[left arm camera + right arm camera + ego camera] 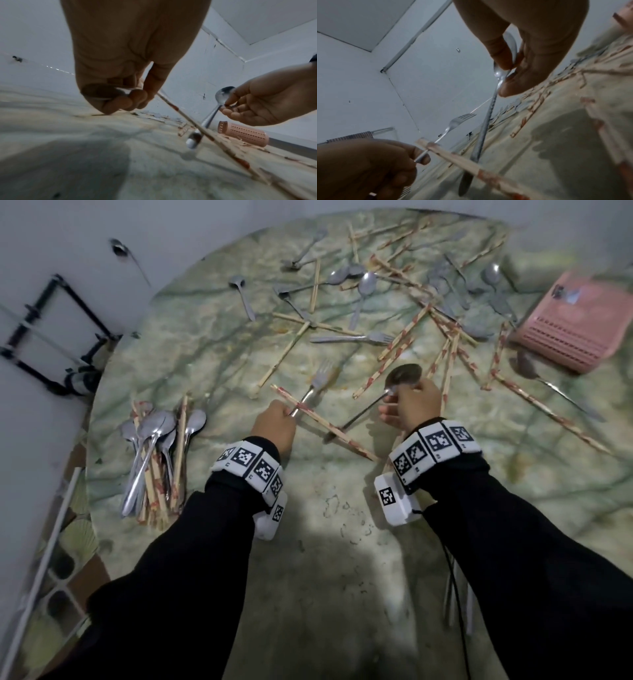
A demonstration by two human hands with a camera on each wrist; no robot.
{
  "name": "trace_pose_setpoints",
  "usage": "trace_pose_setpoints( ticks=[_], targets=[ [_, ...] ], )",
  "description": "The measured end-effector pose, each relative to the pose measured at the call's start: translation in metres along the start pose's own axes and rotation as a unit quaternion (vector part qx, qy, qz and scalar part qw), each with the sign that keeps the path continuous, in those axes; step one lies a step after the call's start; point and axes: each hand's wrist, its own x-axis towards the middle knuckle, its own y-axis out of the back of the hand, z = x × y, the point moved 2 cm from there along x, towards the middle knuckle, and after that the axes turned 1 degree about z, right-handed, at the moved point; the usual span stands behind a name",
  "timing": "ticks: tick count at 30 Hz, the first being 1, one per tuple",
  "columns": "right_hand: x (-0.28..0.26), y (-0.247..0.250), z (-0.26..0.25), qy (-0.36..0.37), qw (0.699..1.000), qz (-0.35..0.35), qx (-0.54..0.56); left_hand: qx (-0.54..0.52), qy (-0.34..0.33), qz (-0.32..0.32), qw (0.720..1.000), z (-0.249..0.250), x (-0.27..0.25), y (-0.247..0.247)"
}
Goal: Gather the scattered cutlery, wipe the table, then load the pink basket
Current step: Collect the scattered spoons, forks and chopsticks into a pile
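Observation:
My left hand (287,414) grips a fork (319,378) by its handle together with a red-patterned chopstick (329,428) just above the marbled table (325,525). In the left wrist view the left hand's fingers (120,102) curl round both, and the chopstick (197,125) slants down to the table. My right hand (397,398) pinches a spoon (403,375) at its neck, bowl up and handle angled down toward the chopstick. The right wrist view shows the spoon (486,121) crossing behind the chopstick (453,158), and the fork (458,120). The pink basket (575,326) lies on its side at the far right.
A gathered pile of spoons and chopsticks (157,453) lies near the table's left edge. Several forks, spoons and chopsticks (394,292) are scattered across the far half. A black metal frame (51,337) stands beyond the left edge.

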Motion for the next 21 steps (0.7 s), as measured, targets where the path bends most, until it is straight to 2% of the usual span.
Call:
trace_pose_setpoints(
  ticks=[3, 6, 10, 14, 17, 21],
  targets=[
    [-0.002, 0.012, -0.009, 0.048, 0.999, 0.018, -0.017, 0.008, -0.038, 0.009, 0.999, 0.006, -0.011, 0.008],
    [-0.010, 0.022, -0.019, 0.078, 0.997, -0.001, 0.008, -0.005, -0.071, 0.033, 0.997, 0.014, -0.023, 0.017],
    [-0.028, 0.033, -0.028, 0.120, 0.992, -0.045, 0.020, -0.094, -0.124, 0.050, 0.987, 0.024, -0.033, 0.022],
    [-0.035, 0.044, -0.027, 0.131, 0.991, -0.041, -0.001, -0.192, -0.142, 0.051, 0.970, 0.031, -0.039, 0.024],
    [-0.033, 0.049, -0.020, 0.118, 0.992, -0.028, 0.027, -0.241, -0.139, 0.021, 0.960, 0.035, -0.042, 0.016],
    [-0.027, 0.057, -0.002, 0.029, 0.999, -0.030, -0.024, -0.265, -0.108, 0.003, 0.958, 0.036, -0.044, 0.000]
  ],
)
